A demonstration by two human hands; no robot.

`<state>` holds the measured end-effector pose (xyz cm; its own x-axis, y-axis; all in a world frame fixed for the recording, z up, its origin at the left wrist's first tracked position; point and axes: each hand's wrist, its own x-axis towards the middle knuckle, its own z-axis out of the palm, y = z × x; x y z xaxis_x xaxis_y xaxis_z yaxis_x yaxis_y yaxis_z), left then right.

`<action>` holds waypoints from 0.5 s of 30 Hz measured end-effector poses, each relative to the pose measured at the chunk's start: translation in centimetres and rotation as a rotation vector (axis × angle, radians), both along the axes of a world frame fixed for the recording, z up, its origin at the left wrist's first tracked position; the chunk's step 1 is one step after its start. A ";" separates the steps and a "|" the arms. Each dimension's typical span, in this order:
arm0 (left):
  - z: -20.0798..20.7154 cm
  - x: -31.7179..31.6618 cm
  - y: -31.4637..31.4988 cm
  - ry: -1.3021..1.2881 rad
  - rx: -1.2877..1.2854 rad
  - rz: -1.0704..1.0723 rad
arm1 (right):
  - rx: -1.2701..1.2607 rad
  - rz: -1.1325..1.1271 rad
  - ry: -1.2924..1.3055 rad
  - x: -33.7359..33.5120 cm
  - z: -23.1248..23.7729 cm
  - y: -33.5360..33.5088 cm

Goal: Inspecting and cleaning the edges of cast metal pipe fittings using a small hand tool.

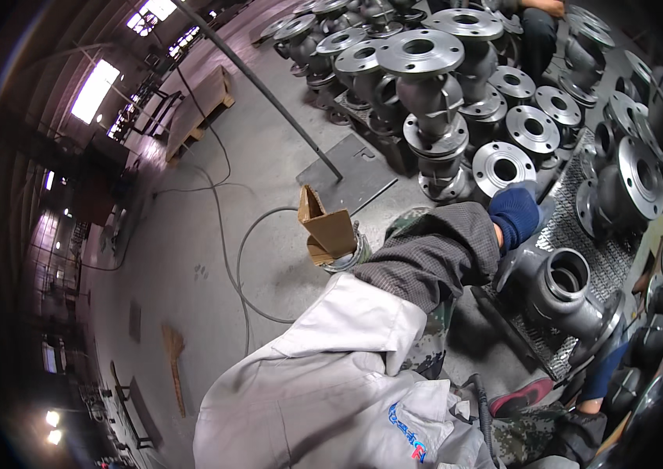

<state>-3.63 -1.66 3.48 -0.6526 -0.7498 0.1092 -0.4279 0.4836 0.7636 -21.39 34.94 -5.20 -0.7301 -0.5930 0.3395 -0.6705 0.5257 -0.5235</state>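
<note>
A grey cast valve body (538, 293) with a round machined opening lies on a textured metal plate (606, 258) in front of me. My left hand (525, 209), in a blue-cuffed glove with a greyish front, reaches past it, close to a flanged part (495, 168) with a ring of bolt holes. The cuff and wrist hide most of its fingers. At the lower right my right hand (606, 367), in a blue glove, is beside the flange end of the valve body. Its fingers are dim and hidden, so whether it touches the casting does not show.
Many flanged valve bodies (421, 55) stand stacked ahead, and more (640, 180) crowd the right side. Another person's arm (542, 6) shows at the top. Left of me are a cardboard box (330, 233) on a bucket, a cable (237, 266), a slanting pole (261, 86) and a broom (175, 363).
</note>
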 end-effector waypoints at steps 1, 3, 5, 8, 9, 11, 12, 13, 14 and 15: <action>-1.0 0.8 -0.9 -0.132 0.022 -0.015 | 0.034 0.055 -0.079 1.6 2.2 -1.4; -2.3 2.2 -1.9 -0.151 0.340 -0.159 | 0.048 0.054 -0.060 1.3 1.5 -1.2; -4.8 2.7 -1.5 -0.038 0.614 -0.285 | -0.015 0.097 -0.177 2.2 2.8 -1.8; -6.5 0.9 0.4 0.132 1.075 -0.282 | -0.116 0.035 -0.382 1.7 1.7 -0.7; -6.6 0.9 0.7 0.161 1.123 -0.291 | 0.046 0.095 -0.309 2.1 2.9 -0.9; -6.8 0.2 1.4 0.190 1.157 -0.341 | 0.073 0.132 -0.278 2.3 3.0 0.0; -7.0 -0.4 1.7 0.195 1.147 -0.367 | 0.076 0.144 -0.261 2.6 3.0 0.4; -7.4 -1.3 2.3 0.192 1.117 -0.407 | 0.096 0.112 -0.260 3.3 3.8 0.6; -7.9 -2.3 2.8 0.185 1.063 -0.462 | 0.136 0.115 -0.144 4.0 4.9 -0.2; -8.2 -2.3 2.5 0.179 0.936 -0.515 | 0.184 0.115 -0.031 4.6 6.1 -1.3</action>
<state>-5.92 0.80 -4.74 -0.9445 -0.2251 -0.2391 -0.1858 -0.2341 0.9543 -16.75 33.69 0.90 -0.6627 -0.7227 0.1965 -0.7165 0.5353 -0.4473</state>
